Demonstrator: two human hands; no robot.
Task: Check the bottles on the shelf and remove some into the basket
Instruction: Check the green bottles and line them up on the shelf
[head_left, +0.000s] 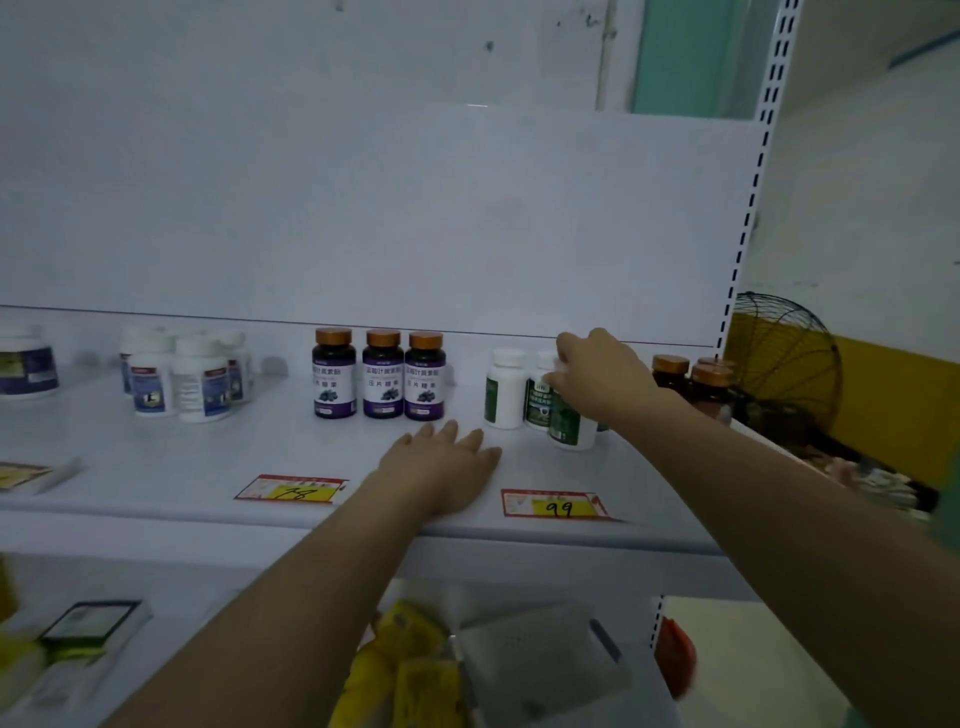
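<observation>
Packets in yellow (410, 670) and a grey box (540, 660) lie nearest me, at six o'clock in the view, below the shelf I am working. I cannot pick out the basket anywhere.

Above them runs the shelf (208, 452). On its front lip a price tag marked 78 (291, 488) sits at eight o'clock of my left grip (441, 467), and a price tag marked 99 (556, 504) at four o'clock of it. The left grip rests flat on the shelf, fingers straight and spread, holding nothing.

From there the task's thing lies at about two o'clock: a cluster of white bottles with green labels, all upright, long axes vertical. My right grip (597, 374) comes in over them from five o'clock. Its fingers curl down round the top of the front green-labelled bottle (569, 423), which stands just beside the middle green-labelled bottle (537, 405). A third green-labelled bottle (504, 395) stands at nine o'clock of the cluster.

The right grip is plainly the nearer one. I judge the lift should go straight up along the bottle's axis, since its neighbour stands so close.

Farther back, at nine o'clock of the right grip, three purple-labelled bottles (383, 374) with copper caps stand in a row. Amber bottles (670, 371) stand at three o'clock.
</observation>
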